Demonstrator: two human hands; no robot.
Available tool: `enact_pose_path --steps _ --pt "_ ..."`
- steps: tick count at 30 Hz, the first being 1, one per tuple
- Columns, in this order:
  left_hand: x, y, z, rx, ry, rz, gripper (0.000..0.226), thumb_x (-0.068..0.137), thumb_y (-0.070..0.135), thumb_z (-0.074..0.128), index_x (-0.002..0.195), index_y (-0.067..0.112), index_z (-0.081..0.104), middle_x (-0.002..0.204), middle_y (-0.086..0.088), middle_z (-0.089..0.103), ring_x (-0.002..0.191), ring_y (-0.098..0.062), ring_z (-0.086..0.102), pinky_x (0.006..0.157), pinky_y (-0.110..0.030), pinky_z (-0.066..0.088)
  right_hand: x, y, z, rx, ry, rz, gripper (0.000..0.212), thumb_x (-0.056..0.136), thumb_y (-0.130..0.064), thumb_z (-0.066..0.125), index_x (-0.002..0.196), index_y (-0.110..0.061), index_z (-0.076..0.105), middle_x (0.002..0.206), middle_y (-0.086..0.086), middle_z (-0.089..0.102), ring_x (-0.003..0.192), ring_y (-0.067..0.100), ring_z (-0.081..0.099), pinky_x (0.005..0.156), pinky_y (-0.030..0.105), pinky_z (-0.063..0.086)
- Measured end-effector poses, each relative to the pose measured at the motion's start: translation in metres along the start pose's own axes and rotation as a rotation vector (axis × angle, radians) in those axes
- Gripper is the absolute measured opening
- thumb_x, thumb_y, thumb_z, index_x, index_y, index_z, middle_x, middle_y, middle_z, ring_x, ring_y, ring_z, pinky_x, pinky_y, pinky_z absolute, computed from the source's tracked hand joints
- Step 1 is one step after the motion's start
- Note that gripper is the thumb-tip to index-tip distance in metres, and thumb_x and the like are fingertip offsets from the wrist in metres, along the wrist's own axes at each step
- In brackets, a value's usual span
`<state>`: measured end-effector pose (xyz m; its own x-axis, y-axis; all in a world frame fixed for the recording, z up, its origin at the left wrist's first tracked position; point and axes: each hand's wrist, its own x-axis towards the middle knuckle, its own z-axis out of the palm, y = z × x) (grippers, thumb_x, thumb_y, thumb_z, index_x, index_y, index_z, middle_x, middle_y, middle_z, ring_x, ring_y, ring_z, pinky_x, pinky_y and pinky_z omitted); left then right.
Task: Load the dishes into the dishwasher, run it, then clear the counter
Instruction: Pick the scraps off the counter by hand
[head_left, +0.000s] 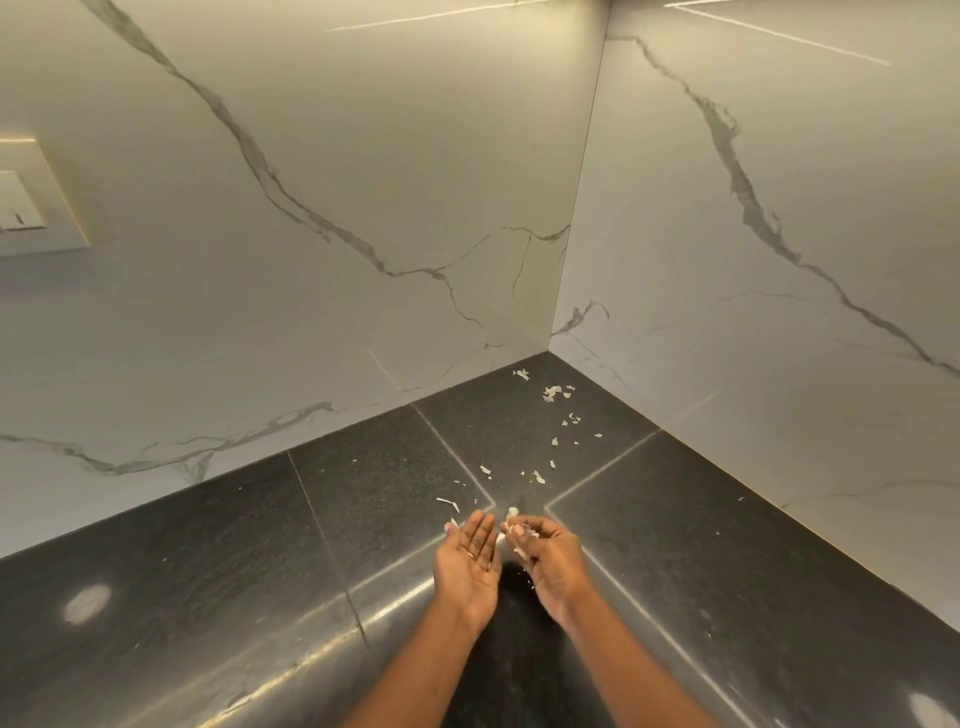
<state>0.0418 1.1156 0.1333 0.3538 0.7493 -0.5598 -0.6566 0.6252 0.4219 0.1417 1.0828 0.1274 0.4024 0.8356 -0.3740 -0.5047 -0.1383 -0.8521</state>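
Hovering over the dark stone counter (675, 545), both hands sit side by side, low in the head view, forearms coming in from the bottom edge.

Left hand (467, 558): palm up, fingers straight and together, holding nothing. A thin ring (469, 555) shows on one finger. One pale fleck sits just beside its outer fingertip; cannot tell if they touch.

Right hand (545, 561): palm turned up and inward, fingers curled, cupping a small clump of pale, papery scraps (517, 530) at the fingertips and in the palm. It is the only thing holding any of them.

More of these scraps lie loose on the counter:
- a few slivers (448, 503) just beyond the left fingertips
- several flakes (537, 475) near the crossing of the pale seams (452, 452) between the slabs
- a thin trail running back to a small cluster (553, 392) close to the wall corner

Counter is an L-shaped corner of dark speckled slabs, with a glare patch (87, 603) at the left. White marble-look walls (311, 130) with grey veins meet behind it. A pale switch plate (31, 197) is on the left wall at the frame edge. The hands cast a dark shadow (514, 597) on the counter below them.
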Motion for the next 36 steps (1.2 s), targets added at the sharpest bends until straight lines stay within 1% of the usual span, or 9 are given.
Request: enact_pose_path --steps 3,10,18,22,25,27,29,32,36 --pt "0.007 -0.006 0.005 -0.106 0.005 -0.019 0.041 0.101 0.033 0.03 0.106 0.005 0.059 0.099 -0.012 0.063 0.086 -0.022 0.059 0.073 -0.031 0.047 -0.011 0.006 0.021 -0.059 -0.03 -0.057 0.008 0.084 0.009 0.056 0.086 0.006 0.063 0.083 0.019 0.068 0.079 0.027 0.065 0.078 0.034 0.052" --pt "0.012 -0.008 0.005 -0.315 -0.079 -0.093 0.031 0.098 0.023 0.037 0.094 0.01 0.065 0.08 -0.007 0.07 0.075 -0.021 0.069 0.064 -0.031 0.059 -0.021 0.012 0.043 -0.119 -0.058 -0.186 0.016 0.096 -0.003 0.043 0.103 0.004 0.056 0.113 0.014 0.065 0.107 0.021 0.063 0.093 0.032 0.051" --pt "0.013 -0.007 0.005 -0.378 -0.084 -0.148 0.034 0.1 0.022 0.032 0.095 0.005 0.061 0.093 -0.01 0.066 0.092 -0.021 0.061 0.08 -0.031 0.054 -0.023 0.004 0.036 -0.064 -0.135 -0.186 0.049 0.09 0.017 0.031 0.122 -0.013 0.053 0.131 0.004 0.054 0.125 0.011 0.047 0.103 0.028 0.042" --pt "0.011 -0.002 0.001 -0.327 -0.076 -0.101 0.035 0.101 0.02 0.03 0.097 0.004 0.061 0.08 -0.009 0.072 0.08 -0.019 0.067 0.063 -0.03 0.057 -0.024 -0.008 0.01 -0.162 0.227 -0.348 0.03 0.084 0.01 0.057 0.106 -0.009 0.064 0.115 0.006 0.064 0.108 0.015 0.06 0.095 0.028 0.047" --pt "0.008 0.012 -0.005 -0.349 -0.078 -0.062 0.035 0.101 0.021 0.03 0.097 0.005 0.061 0.077 -0.007 0.073 0.066 -0.018 0.071 0.062 -0.029 0.057 -0.033 -0.002 -0.033 -0.542 0.589 -0.391 0.017 0.087 -0.014 0.063 0.101 -0.006 0.07 0.095 0.008 0.071 0.09 0.023 0.066 0.081 0.028 0.048" --pt "0.007 0.025 -0.01 -0.367 -0.08 -0.026 0.035 0.101 0.022 0.03 0.098 0.006 0.061 0.077 -0.006 0.073 0.066 -0.016 0.071 0.063 -0.027 0.057 -0.045 0.011 -0.063 -0.889 0.632 -0.352 0.033 0.093 -0.033 0.051 0.11 -0.007 0.066 0.091 0.007 0.07 0.084 0.023 0.064 0.078 0.032 0.049" --pt "0.006 0.037 -0.016 -0.373 -0.082 0.017 0.036 0.101 0.023 0.029 0.099 0.007 0.061 0.078 -0.005 0.073 0.069 -0.015 0.071 0.065 -0.026 0.057 -0.055 0.031 -0.082 -1.137 0.542 -0.25 0.06 0.093 -0.049 0.041 0.134 -0.006 0.045 0.125 0.012 0.058 0.114 0.025 0.055 0.099 0.04 0.044" --pt "0.005 0.052 -0.023 -0.373 -0.067 0.077 0.036 0.101 0.023 0.028 0.104 0.009 0.061 0.085 -0.003 0.072 0.08 -0.014 0.069 0.077 -0.026 0.055 -0.062 0.056 -0.074 -1.588 0.421 -0.159 0.112 0.073 -0.085 0.015 0.148 -0.002 0.003 0.156 0.012 0.002 0.145 0.025 0.007 0.116 0.035 0.006" --pt "0.005 0.067 -0.032 -0.384 -0.033 0.126 0.038 0.102 0.023 0.026 0.109 0.005 0.058 0.106 -0.003 0.063 0.098 -0.015 0.059 0.102 -0.031 0.038 -0.041 0.058 -0.022 -1.652 0.445 -0.105 0.135 0.052 -0.092 -0.011 0.145 0.004 -0.002 0.155 0.02 0.0 0.145 0.029 0.002 0.117 0.038 0.002"
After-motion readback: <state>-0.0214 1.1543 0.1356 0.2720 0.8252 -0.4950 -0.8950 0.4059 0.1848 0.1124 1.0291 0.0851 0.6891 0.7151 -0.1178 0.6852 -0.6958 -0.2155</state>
